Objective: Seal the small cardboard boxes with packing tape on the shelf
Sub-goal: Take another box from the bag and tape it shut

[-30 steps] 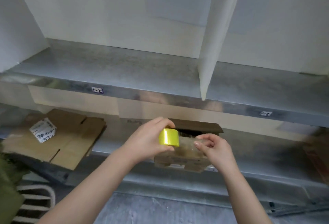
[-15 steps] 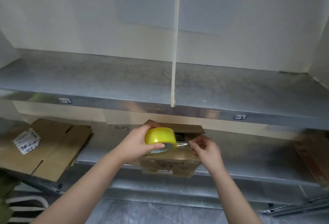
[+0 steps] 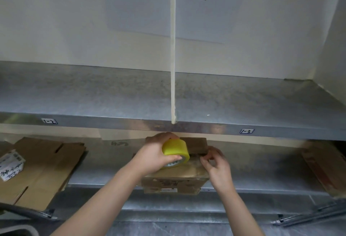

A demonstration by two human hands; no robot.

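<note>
Gripping a yellow tape roll [image 3: 175,149], the left hand [image 3: 155,156] has its fingers curled over the top of the roll and its thumb pressed against the near face by the core, with the roll resting on top of a small cardboard box [image 3: 174,183]. That box sits at the front edge of the lower shelf [image 3: 104,168], its near side slightly overhanging the lip, and its rear flap [image 3: 196,145] stands open behind the roll. The right hand [image 3: 218,164] hovers over the right part of the box top, fingers curled, thumb and forefinger pinched narrow on the tape end [image 3: 199,159] just beside the roll; the clear strip itself is hard to make out. Well to the left on the same shelf lies flattened cardboard [image 3: 46,164] with a white printed packet [image 3: 11,164] on it, and another brown cardboard piece [image 3: 325,168] leans at the far right. Above runs the metal upper shelf [image 3: 93,93], split by a thin pale divider [image 3: 172,57], with small label tags [image 3: 246,131] on its front edge. A white sign [image 3: 172,10] with black characters hangs on the back wall.
</note>
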